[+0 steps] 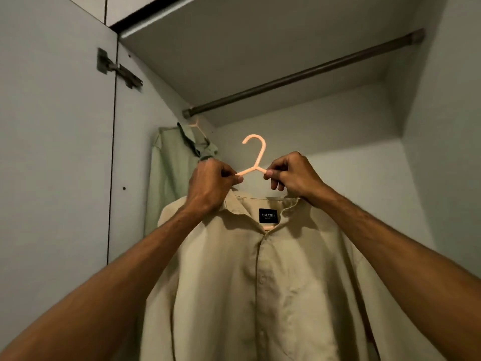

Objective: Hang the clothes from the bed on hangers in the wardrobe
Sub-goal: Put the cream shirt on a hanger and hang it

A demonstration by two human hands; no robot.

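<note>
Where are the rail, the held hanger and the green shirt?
rail (302, 74), head view, middle of the bar.
hanger (261, 156), head view, stem below its hook.
green shirt (171, 168), head view, its chest.

A home wardrobe: rail (299, 76), hinged door (52, 126), hung green shirt (174, 173)

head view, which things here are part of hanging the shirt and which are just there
In the job: beige shirt; peach hanger, pinched by the left hand and right hand; rail; green shirt, already hanging.
Just there: door hinge; wardrobe door.
</note>
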